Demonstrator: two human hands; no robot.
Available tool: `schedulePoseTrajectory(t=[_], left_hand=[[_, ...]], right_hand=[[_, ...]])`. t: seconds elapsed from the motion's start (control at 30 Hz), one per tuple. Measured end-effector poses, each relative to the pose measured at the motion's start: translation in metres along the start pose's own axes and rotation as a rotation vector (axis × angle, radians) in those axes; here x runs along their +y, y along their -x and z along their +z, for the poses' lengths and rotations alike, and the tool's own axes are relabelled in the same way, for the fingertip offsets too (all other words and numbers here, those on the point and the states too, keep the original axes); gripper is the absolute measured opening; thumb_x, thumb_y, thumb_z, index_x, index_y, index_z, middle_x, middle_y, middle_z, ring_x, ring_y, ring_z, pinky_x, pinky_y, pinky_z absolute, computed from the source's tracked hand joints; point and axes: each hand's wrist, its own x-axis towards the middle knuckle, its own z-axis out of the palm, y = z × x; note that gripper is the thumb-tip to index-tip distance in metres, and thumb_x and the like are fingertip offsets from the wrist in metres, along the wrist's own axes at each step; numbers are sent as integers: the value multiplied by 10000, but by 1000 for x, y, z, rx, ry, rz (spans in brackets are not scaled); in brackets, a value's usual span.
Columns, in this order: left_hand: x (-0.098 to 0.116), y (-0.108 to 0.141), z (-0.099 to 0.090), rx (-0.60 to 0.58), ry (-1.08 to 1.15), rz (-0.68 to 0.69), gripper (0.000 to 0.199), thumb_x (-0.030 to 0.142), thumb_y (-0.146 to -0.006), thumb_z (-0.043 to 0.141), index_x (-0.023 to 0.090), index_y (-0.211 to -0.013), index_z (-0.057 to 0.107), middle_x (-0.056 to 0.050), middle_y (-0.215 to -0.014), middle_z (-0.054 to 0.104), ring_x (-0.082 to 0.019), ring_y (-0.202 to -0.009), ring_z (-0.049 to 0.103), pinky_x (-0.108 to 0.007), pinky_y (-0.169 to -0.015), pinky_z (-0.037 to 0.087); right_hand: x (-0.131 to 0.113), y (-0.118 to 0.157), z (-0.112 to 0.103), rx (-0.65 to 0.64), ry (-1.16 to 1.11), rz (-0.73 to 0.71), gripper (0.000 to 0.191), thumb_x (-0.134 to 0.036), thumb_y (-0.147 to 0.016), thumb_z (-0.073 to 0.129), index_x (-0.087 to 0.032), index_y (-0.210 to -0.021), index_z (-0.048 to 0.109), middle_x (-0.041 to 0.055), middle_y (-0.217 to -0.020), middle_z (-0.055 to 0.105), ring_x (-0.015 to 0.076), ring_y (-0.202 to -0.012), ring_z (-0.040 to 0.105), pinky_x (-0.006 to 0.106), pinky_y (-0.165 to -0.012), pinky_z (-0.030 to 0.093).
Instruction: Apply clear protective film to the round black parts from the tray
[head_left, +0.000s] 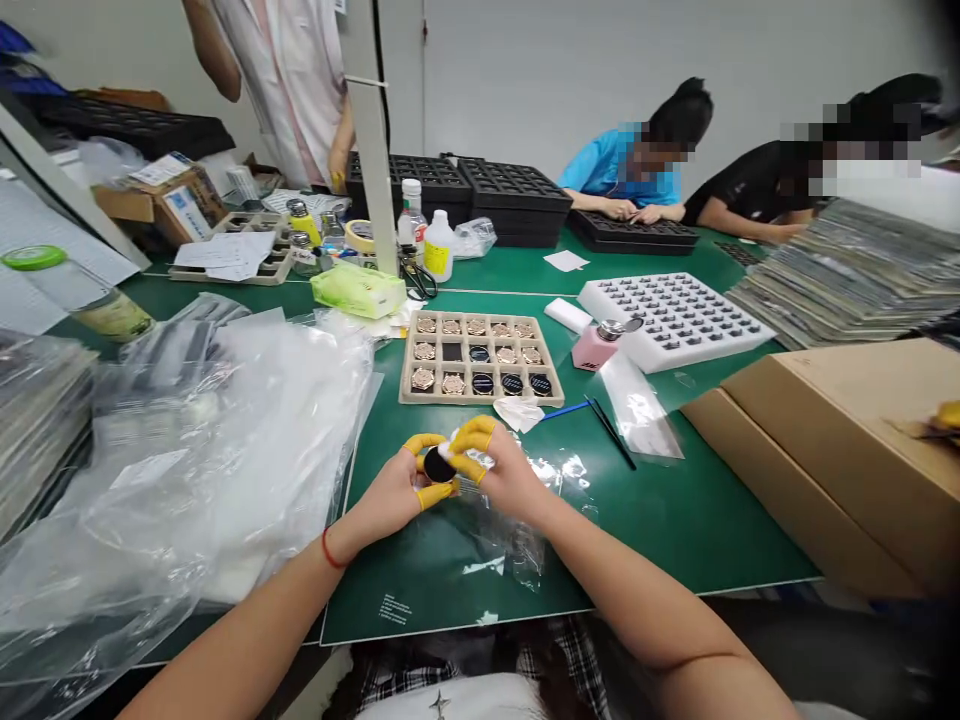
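Note:
My left hand (391,492), in yellow finger cots, grips a round black-faced watch head (438,467) by its edge. Against that face my right hand (504,468), also in yellow finger cots, pinches a small white wad (445,450), perhaps tissue or cotton. Just beyond the hands lies a beige compartment tray (480,399) with rose-gold and black watch heads in it. A crumpled white tissue (519,413), a blue stick (566,409) and black tweezers (611,434) are to the right. Clear plastic film (517,550) lies beneath my right hand.
A pink pump bottle (595,347) and a white foam tray (675,325) of small parts stand right, near cardboard boxes (847,430). Plastic bags (247,430) cover the left side. Bottles (439,247) stand by a post (373,150). Two co-workers (622,160) sit opposite; another person (289,90) stands.

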Motion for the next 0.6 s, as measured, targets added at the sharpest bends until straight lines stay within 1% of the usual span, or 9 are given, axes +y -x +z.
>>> schedulePoseTrajectory(t=[0.07,0.1,0.17,0.23,0.27,0.33,0.4,0.5,0.6], left_hand=[[-1,0,0,19,-60,29,480,286,-699,684,189,-1118,469,-4,-831,619,-141,-690,612,-244,-619,478],[-2,0,0,23,-79,36,478,293,-702,680,188,-1120,474,-10,-843,625,-142,-690,609,-238,-608,472],[-3,1,0,44,-104,32,497,314,-699,681,188,-1134,475,-29,-894,645,-157,-722,619,-243,-620,477],[-5,1,-1,96,-150,15,549,335,-680,695,188,-1159,470,-45,-933,660,-173,-734,630,-255,-628,485],[-6,1,-2,127,-176,3,577,341,-673,697,186,-1178,463,-48,-933,666,-178,-717,634,-262,-620,487],[-9,-2,-5,142,-223,15,588,314,-668,691,184,-1195,465,-69,-1026,662,-196,-746,648,-290,-664,508],[-12,-6,-6,115,-290,42,557,283,-640,705,183,-1151,509,-77,-1098,648,-232,-820,655,-327,-734,521],[-15,-9,-5,92,-321,22,494,280,-646,702,170,-1098,536,-70,-1048,674,-272,-879,657,-379,-813,523],[-14,-8,-1,75,-237,-58,529,340,-661,708,159,-1113,502,-72,-968,702,-273,-852,679,-396,-804,545]], right_hand=[[-7,5,6,-38,48,-124,140,-287,-878,527,-256,-861,663,49,-938,600,185,-882,488,354,-794,384],[-9,6,10,-31,88,-148,153,-283,-880,523,-263,-863,673,50,-927,600,189,-878,473,360,-790,371],[-8,6,16,25,153,-132,171,-288,-885,515,-266,-882,684,49,-880,599,189,-854,455,359,-780,351],[-6,6,19,54,198,-113,175,-316,-884,519,-260,-885,685,42,-865,600,179,-836,457,351,-784,342],[-5,6,20,44,220,-119,176,-331,-883,521,-259,-882,682,36,-870,604,173,-833,462,346,-791,338],[-6,7,22,-33,270,-164,180,-354,-885,513,-271,-886,673,18,-903,618,162,-845,469,334,-811,332],[-7,8,27,-89,336,-210,183,-343,-893,487,-291,-919,661,-1,-937,630,166,-889,458,338,-851,314],[-8,6,30,-71,428,-201,189,-296,-881,482,-299,-972,647,-4,-958,634,186,-959,431,350,-885,288],[0,0,25,-1,431,-134,183,-281,-874,499,-263,-985,643,20,-964,632,195,-965,431,348,-868,295]])
